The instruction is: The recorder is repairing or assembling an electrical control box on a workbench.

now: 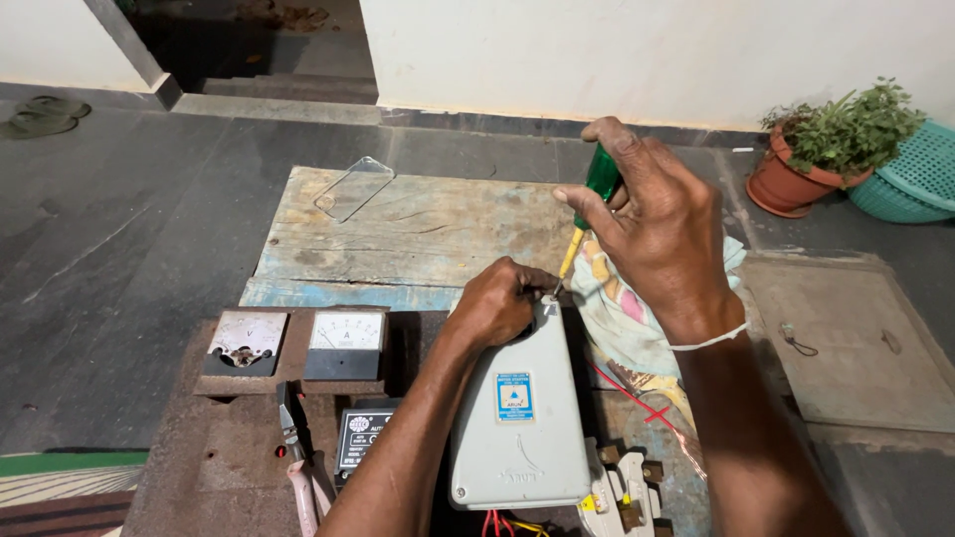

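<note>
Grey metal box (519, 413) — lies on the brown bench top (209, 457), nearest the viewer. Left hand (497, 303) pressed closed on its far top edge; best kept firm. Right hand (662, 224) clamped around green-handled screwdriver (589, 214) — tip at that edge; keep it upright, seated. Beyond: wooden board (418, 224).
</note>
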